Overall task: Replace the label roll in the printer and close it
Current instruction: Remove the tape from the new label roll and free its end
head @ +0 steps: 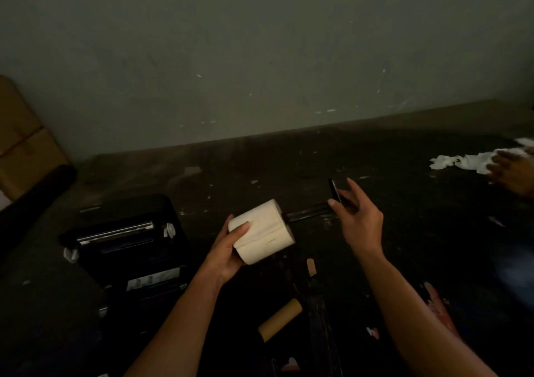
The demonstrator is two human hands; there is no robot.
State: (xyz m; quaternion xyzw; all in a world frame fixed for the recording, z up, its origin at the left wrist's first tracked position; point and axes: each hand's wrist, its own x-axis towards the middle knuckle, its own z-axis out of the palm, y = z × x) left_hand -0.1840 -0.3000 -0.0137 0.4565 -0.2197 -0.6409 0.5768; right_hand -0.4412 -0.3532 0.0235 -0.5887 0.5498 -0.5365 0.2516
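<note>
- Dim room, dark scuffed floor (390,157) with flecks of paper on it.
- Nearest: an empty cardboard core (279,320) lies on its side on the floor between the person's two forearms, touching nothing.
- A small tan scrap (311,266) lies just beyond it, near the right forearm.
- Left hand (228,249) grips the white label roll (263,231) from its near end, thumb over the top, fingers curled beneath. Roll held off the floor, axis tilted up and to the right.
- A dark spindle (307,211) sticks out of the roll's far end and runs rightward to the other hand.
- Right hand (358,217) pinches the spindle's black end plate (335,190) between thumb and fingers; the index finger stands up straight beside the plate.
- Hands apart, joined only through roll and spindle.
- Black label printer (127,249) sits on the floor left of the left hand, lid open and leaning back, metal bar showing across the top. Roll is outside the printer, just right of it.
- Far right: torn white paper (462,161) on the floor, another person's hand (513,171) blurred at its edge.
- Far left: a cardboard box (20,142) against the grey-green wall (260,44).
</note>
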